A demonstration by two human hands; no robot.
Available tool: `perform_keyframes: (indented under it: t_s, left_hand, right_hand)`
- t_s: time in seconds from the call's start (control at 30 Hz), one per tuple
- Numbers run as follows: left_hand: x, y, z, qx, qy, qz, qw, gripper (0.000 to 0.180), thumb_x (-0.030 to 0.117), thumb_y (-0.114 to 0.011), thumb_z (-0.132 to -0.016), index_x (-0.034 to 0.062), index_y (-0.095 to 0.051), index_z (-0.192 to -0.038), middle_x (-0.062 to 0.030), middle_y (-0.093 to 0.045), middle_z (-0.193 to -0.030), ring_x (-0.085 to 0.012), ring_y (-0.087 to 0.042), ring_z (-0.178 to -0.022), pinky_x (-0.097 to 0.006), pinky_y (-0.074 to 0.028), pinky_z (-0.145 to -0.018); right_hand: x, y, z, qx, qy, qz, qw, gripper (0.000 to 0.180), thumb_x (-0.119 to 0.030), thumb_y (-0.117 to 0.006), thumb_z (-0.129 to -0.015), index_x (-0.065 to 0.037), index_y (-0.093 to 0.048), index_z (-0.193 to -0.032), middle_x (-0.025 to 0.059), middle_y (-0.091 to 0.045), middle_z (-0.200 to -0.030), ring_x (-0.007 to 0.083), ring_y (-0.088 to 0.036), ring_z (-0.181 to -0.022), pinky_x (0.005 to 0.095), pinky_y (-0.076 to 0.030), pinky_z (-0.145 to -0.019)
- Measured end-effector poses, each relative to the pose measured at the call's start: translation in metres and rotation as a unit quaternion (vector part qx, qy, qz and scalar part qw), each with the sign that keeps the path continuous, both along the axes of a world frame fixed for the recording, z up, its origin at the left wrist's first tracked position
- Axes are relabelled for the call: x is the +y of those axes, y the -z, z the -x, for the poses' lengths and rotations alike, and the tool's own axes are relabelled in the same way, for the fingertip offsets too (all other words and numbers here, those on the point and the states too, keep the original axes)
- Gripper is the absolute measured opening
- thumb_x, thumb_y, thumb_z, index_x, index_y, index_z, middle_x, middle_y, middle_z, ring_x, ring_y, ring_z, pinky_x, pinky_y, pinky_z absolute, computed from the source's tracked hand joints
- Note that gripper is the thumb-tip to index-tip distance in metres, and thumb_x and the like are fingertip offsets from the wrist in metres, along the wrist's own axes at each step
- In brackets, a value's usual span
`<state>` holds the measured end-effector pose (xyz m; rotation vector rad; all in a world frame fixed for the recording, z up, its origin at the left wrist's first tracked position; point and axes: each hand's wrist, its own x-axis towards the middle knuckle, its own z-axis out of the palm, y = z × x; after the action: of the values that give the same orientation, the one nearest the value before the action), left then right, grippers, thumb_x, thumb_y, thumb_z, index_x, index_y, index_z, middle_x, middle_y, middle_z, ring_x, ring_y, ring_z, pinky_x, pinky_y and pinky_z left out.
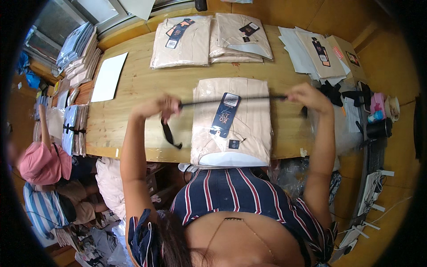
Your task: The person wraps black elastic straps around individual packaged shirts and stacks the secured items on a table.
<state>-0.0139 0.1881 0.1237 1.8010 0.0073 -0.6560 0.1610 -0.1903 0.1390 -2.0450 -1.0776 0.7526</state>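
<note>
A black fabric strip (255,99) is stretched taut between my two hands, above a stack of folded beige garments in clear plastic bags (252,120). My left hand (163,107) pinches it to the left of the stack, and a loose tail (168,133) hangs below the fingers. To the right of the stack, my right hand (308,96) grips the other end; its fingers are slightly blurred. The top garment carries a dark blue hang tag (226,115) and a small dark label (234,144). Whether the strip touches the plastic I cannot tell.
Two more bagged beige piles (182,42) (244,35) stand at the table's far side. A white sheet (110,76) lies left, near bundled garments (74,129). Black strips (331,92) and a tagged beige pack (324,53) lie right. A person in pink (46,163) is at far left.
</note>
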Motion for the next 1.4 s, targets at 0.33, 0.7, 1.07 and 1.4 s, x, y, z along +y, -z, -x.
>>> perform_keyframes:
  t_s: [0.33, 0.7, 1.07, 1.4]
  left_hand:
    - [-0.019, 0.12, -0.108, -0.11, -0.181, -0.451, 0.867, 0.028, 0.015, -0.036, -0.074, -0.0037, -0.053, -0.087, -0.026, -0.052, -0.086, -0.0369, -0.051, -0.084, -0.039, -0.042, -0.069]
    - [-0.024, 0.107, -0.03, 0.159, -0.155, 0.0, 0.975, 0.02, 0.015, -0.042, -0.081, 0.002, -0.054, -0.09, -0.0064, -0.059, -0.074, -0.0088, -0.051, -0.055, -0.023, -0.043, -0.048]
    - [0.003, 0.026, 0.062, -0.107, 0.116, -0.14, 0.977, 0.026, 0.026, -0.055, -0.074, 0.0023, -0.056, -0.063, -0.0106, -0.048, -0.103, -0.0164, -0.046, -0.08, -0.028, -0.036, -0.073]
    - [-0.023, 0.076, 0.054, -0.12, -0.203, 0.323, 0.917, 0.046, 0.016, -0.062, -0.068, -0.0027, -0.045, -0.106, -0.0109, -0.054, -0.092, -0.0193, -0.049, -0.089, -0.031, -0.034, -0.083]
  right_hand:
    - [0.073, 0.174, -0.086, 0.024, 0.177, 0.0, 0.984, 0.019, -0.017, -0.051, -0.075, 0.0, -0.059, -0.081, 0.0093, -0.06, -0.079, 0.0145, -0.054, -0.07, 0.0295, -0.042, -0.066]
    - [0.03, 0.157, -0.015, 0.411, 0.306, -0.039, 0.858, 0.032, -0.03, -0.043, -0.08, -0.007, -0.052, -0.1, 0.0059, -0.057, -0.09, 0.0138, -0.053, -0.074, 0.0277, -0.043, -0.062]
    - [-0.024, 0.09, 0.048, 0.142, -0.09, 0.186, 0.968, 0.016, -0.008, -0.046, -0.075, 0.003, -0.044, -0.063, 0.0021, -0.044, -0.052, 0.0122, -0.042, -0.047, 0.0284, -0.034, -0.044]
    - [-0.032, 0.106, 0.04, 0.299, 0.305, -0.042, 0.903, 0.031, -0.029, -0.041, -0.083, -0.002, -0.054, -0.073, 0.0013, -0.051, -0.06, 0.0055, -0.044, -0.048, 0.018, -0.036, -0.042]
